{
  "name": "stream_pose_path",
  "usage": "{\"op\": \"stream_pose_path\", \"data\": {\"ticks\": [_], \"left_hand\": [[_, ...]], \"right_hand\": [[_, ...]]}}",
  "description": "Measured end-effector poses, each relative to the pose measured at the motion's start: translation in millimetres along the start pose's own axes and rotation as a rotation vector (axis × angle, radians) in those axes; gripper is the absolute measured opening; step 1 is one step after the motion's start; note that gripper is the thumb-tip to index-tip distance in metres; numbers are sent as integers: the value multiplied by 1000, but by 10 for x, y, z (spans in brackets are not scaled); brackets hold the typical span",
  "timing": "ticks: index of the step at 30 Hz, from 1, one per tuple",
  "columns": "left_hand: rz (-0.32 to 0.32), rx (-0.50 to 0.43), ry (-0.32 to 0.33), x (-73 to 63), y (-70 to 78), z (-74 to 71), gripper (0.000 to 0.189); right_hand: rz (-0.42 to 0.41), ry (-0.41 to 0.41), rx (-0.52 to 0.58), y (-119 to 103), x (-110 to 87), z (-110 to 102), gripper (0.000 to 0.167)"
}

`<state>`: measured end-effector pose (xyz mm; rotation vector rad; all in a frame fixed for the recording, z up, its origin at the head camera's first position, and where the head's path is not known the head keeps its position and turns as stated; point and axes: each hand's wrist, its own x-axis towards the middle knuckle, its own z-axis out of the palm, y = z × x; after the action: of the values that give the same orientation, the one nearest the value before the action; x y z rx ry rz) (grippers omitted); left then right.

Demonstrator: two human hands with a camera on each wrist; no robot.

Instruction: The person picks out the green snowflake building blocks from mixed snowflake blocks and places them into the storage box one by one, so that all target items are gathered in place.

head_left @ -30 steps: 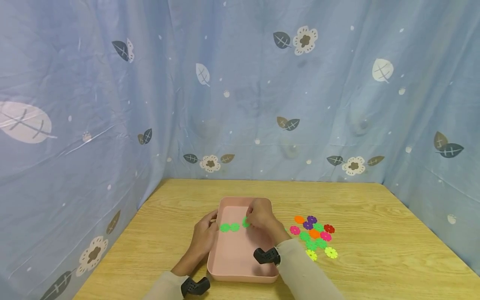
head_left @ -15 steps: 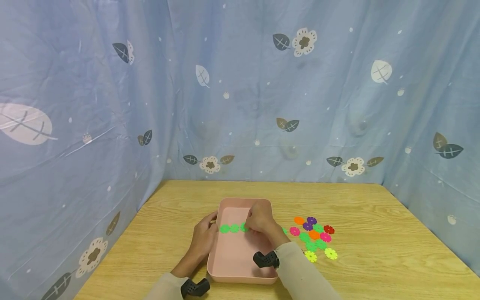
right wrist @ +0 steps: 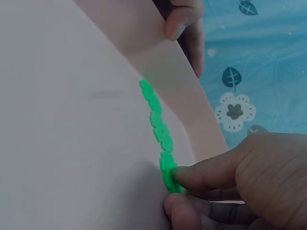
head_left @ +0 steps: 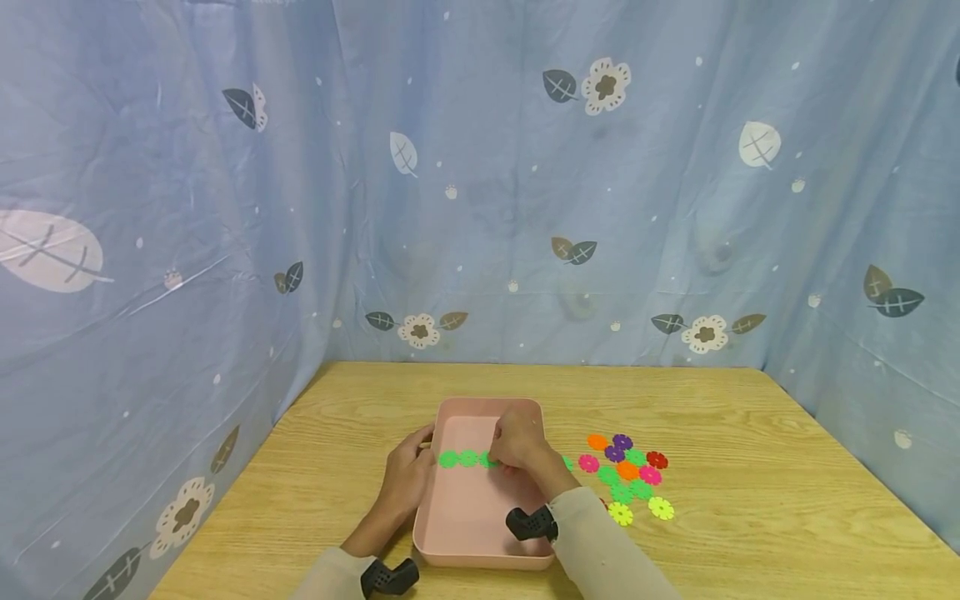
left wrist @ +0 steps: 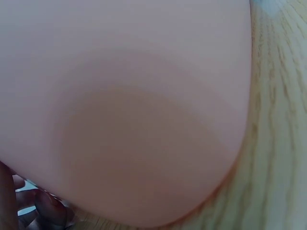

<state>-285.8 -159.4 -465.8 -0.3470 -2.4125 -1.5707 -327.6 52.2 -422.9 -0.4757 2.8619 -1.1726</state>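
A pink rectangular tray (head_left: pixel 468 525) lies on the table. My left hand (head_left: pixel 407 475) grips its left wall, thumb at the rim; in the left wrist view only a few blurred fingers (left wrist: pixel 48 208) show beside the tray's pink wall (left wrist: pixel 144 120). Inside the tray, thin green flower-shaped discs form a short row, the leftmost disc (head_left: pixel 448 459) near the left wall and a middle disc (head_left: pixel 468 458) beside it. With thumb and fingertip, my right hand (head_left: pixel 519 440) pinches the third green disc (right wrist: pixel 166 163) at the row's right end, flat on the tray floor.
Several loose discs lie on the table right of the tray, among them a purple disc (head_left: pixel 622 442), an orange disc (head_left: pixel 627 471), a red disc (head_left: pixel 657 460) and a yellow disc (head_left: pixel 662 508). A blue patterned curtain (head_left: pixel 510 183) surrounds the table (head_left: pixel 735 467).
My right hand has lowered the third green disc and brought it slightly left, up against the other two. The left hand keeps its grip on the tray.
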Motion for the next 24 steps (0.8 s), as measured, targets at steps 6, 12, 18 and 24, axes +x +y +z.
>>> {"op": "stream_pose_path", "data": {"ticks": [6, 12, 18, 24], "left_hand": [[1, -2, 21, 5, -11, 1, 48], [1, -9, 5, 12, -11, 13, 48], [-3, 14, 27, 12, -4, 14, 48], [-4, -10, 23, -3, -6, -1, 47]], "right_hand": [[19, -9, 9, -23, -9, -9, 23], [42, -18, 32, -21, -10, -51, 20], [20, 17, 86, -32, -56, -187, 14], [50, 44, 104, -54, -150, -363, 12]]}}
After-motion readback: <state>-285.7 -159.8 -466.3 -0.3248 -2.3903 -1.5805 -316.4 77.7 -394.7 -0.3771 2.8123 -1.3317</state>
